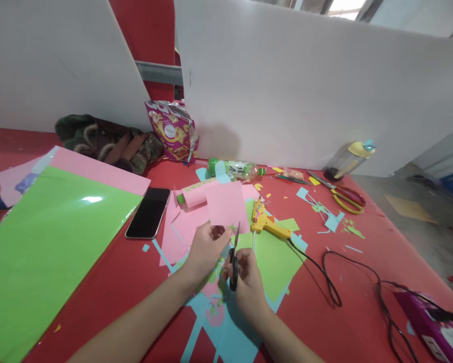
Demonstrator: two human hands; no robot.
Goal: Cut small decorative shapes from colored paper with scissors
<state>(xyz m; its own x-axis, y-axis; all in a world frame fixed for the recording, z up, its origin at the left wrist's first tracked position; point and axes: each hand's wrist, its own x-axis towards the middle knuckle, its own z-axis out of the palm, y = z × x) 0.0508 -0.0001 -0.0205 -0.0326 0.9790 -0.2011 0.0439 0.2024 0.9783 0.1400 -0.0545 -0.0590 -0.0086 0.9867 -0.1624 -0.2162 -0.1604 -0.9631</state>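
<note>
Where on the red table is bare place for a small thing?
One patch lies between the green sheet, the phone and the left forearm; another, between the right forearm and the black cable. Crowded: around the left hand and right hand, with paper, black-handled scissors and the glue gun.

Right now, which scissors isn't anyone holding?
The red-and-yellow-handled pair, lying on the table; the black-handled pair is in the person's right hand.

Over my feed I see a smartphone (148, 214) left of the hand-held scissors (233, 267), a glue gun (262, 222) right, a drink bottle (243, 170) behind, a snack bag (172, 130) left of it.
</note>
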